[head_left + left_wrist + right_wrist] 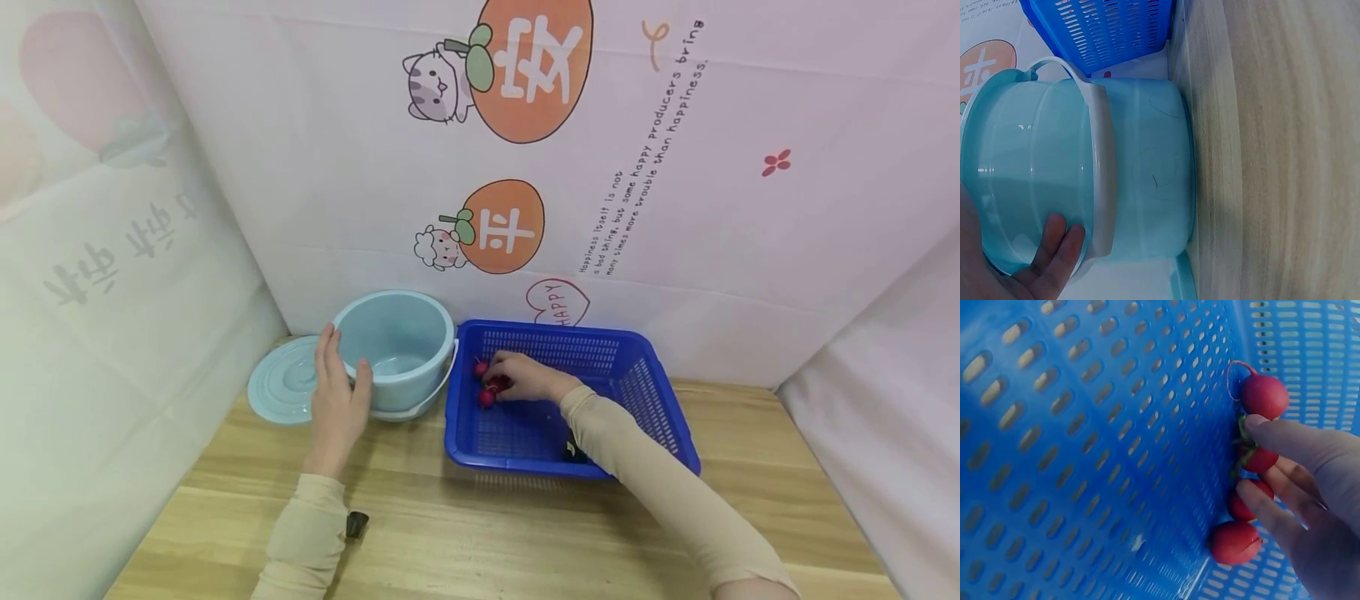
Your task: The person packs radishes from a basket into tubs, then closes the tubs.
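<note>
Inside the blue plastic basket (pixel 517 463), my right hand (pixel 525 377) pinches a red radish (pixel 1261 460) between thumb and fingers, close to the basket wall. Green stem stubs show by the thumb. Several more radishes lie around it: one radish (pixel 1264 397) with a thin curled root is above the thumb, and another radish (pixel 1235 542) sits below the fingers. My left hand (pixel 339 408) rests at the left rim of a light blue bucket (pixel 411 390), its fingers extended along the side. The bucket stands upright with its pale handle (pixel 1104 169) lowered at the front.
A round light blue lid (pixel 279 379) lies on the wooden table (pixel 420 533), left of the bucket. The basket stands close to the bucket's right side. Behind them rises a white printed cloth (pixel 337 167), with more cloth at both sides.
</note>
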Demonstrator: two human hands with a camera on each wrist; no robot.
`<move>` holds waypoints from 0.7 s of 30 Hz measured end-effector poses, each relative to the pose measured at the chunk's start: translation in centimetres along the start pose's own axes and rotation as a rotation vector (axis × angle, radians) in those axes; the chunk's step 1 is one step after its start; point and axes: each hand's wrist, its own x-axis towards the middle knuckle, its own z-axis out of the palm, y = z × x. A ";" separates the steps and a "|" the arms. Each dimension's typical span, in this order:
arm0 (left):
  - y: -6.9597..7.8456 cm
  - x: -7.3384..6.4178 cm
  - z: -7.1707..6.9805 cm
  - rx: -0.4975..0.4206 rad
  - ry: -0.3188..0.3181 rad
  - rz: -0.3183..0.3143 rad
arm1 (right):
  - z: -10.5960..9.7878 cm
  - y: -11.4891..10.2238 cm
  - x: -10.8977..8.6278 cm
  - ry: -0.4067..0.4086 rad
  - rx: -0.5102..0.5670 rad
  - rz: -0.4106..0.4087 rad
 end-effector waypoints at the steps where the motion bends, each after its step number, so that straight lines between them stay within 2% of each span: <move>1: 0.0 0.0 0.0 -0.001 -0.002 0.002 | 0.0 -0.1 0.1 -0.007 -0.011 0.015; 9: 0.0 0.1 0.1 -0.016 0.002 0.002 | 0.0 -0.8 0.7 -0.005 -0.072 0.034; 21: 0.0 -0.1 0.2 -0.019 0.017 0.014 | 0.4 -0.8 1.1 -0.025 -0.069 0.053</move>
